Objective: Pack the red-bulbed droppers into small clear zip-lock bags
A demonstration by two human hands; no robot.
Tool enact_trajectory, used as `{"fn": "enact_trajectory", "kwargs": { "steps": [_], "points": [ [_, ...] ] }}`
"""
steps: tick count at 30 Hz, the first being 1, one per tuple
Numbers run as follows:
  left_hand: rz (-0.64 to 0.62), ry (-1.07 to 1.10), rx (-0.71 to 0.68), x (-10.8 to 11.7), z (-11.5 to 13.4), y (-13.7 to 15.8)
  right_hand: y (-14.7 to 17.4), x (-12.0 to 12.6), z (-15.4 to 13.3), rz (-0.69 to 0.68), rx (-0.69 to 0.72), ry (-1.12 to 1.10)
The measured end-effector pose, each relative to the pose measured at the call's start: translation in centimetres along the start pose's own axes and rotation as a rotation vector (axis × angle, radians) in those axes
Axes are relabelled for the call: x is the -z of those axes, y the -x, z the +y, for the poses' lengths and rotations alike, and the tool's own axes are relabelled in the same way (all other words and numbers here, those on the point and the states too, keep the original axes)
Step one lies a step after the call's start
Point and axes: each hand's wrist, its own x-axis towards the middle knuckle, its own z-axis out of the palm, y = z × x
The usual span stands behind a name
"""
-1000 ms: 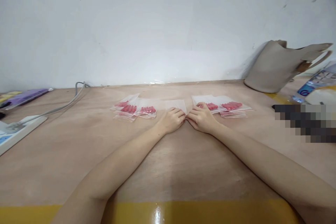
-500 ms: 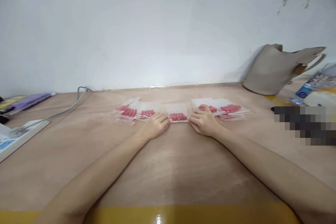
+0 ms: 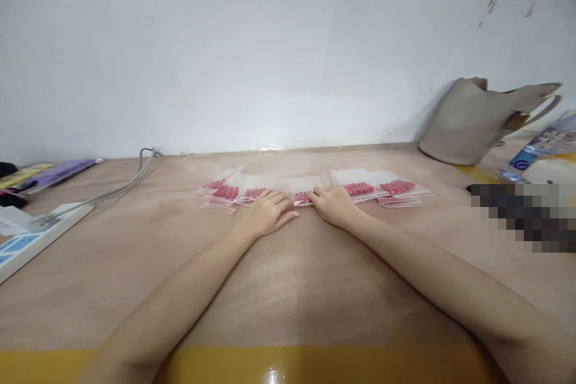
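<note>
A clear plastic bag (image 3: 302, 197) with a row of small red pieces lies flat on the table between my hands. My left hand (image 3: 271, 212) rests at its left side, palm down, fingers stretched forward and thumb sticking out to the right. Across the bag's right edge lie the fingers of my right hand (image 3: 332, 205), palm down, with the thumb hidden. Similar bags sit on both sides: one bag (image 3: 254, 192) behind my left hand, a fanned pile (image 3: 224, 191) farther left, another bag (image 3: 359, 188) beyond my right hand, and a stack (image 3: 398, 187) at the right.
A power strip (image 3: 49, 240) with a grey cable (image 3: 112, 191) lies at left, near purple and yellow packets (image 3: 63, 173). At right stand a beige bag (image 3: 468, 123) and a plastic bottle (image 3: 524, 162). A white wall (image 3: 279, 54) closes off the table's back.
My right hand has moved left onto the middle bag. My left thumb has spread away from the fingers, and the left hand has shifted off the bag's near corner.
</note>
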Motion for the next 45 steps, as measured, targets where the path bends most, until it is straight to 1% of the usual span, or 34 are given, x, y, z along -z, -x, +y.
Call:
{"fn": "enact_trajectory", "kwargs": {
  "steps": [2,5,7,9,12,14,15,17,19,21,23,25,27,29,31,33,35,38,40,45],
  "points": [
    [-0.062,-0.01,0.075,1.0,-1.0,0.5,-0.6,0.2,0.4,-0.012,0.012,0.045],
    [-0.224,-0.083,0.203,2.2,-3.0,1.7,-0.4,0.5,2.5,0.049,0.012,0.093],
    [-0.324,-0.091,0.279,2.6,-4.1,2.4,0.5,0.7,4.6,0.109,-0.024,0.117],
    [-0.381,-0.062,0.314,2.6,-4.7,2.8,2.1,0.9,6.7,0.175,-0.095,0.153],
    [-0.393,-0.011,0.292,2.3,-4.6,2.7,5.3,1.0,9.2,0.214,-0.188,0.201],
    [-0.377,0.012,0.265,2.1,-4.2,2.3,7.5,1.1,10.3,0.185,-0.257,0.208],
    [-0.364,0.023,0.253,2.0,-4.0,2.1,8.5,1.3,10.7,0.156,-0.312,0.205],
    [-0.333,0.043,0.234,1.5,-3.5,1.6,10.0,1.8,11.3,0.053,-0.412,0.167],
    [-0.296,0.064,0.219,0.9,-2.7,0.9,10.8,2.5,11.4,-0.043,-0.423,0.107],
    [-0.257,0.09,0.208,-0.1,-1.5,-0.1,10.7,3.5,11.0,-0.058,-0.372,0.079],
    [-0.219,0.124,0.201,-1.2,-0.1,-1.2,9.7,4.4,9.9,0.015,-0.311,0.072],
    [-0.168,0.156,0.212,-2.4,1.5,-2.3,8.1,5.0,8.2,0.112,-0.239,0.011],
    [-0.123,0.188,0.217,-3.2,2.8,-3.1,6.1,5.0,6.1,0.174,-0.174,-0.109],
    [-0.085,0.222,0.217,-3.5,3.4,-3.3,4.2,4.4,4.1,0.153,-0.067,-0.216],
    [-0.055,0.251,0.229,-3.4,3.2,-2.9,2.7,3.4,2.7,0.125,0.041,-0.262],
    [-0.037,0.279,0.246,-2.9,2.5,-2.0,1.7,2.3,1.8,0.13,0.111,-0.276],
    [-0.034,0.314,0.25,-2.4,1.7,-1.0,1.1,1.5,1.5,0.169,0.159,-0.243],
    [-0.048,0.376,0.226,-1.9,0.8,-0.1,0.9,0.5,1.7,0.24,0.238,-0.137],
    [-0.059,0.41,0.208,-1.7,0.5,0.1,1.0,0.1,1.8,0.288,0.261,-0.092],
    [-0.092,0.469,0.173,-1.3,0.1,0.2,1.4,-0.8,2.3,0.392,0.226,-0.054]
  ]
}}
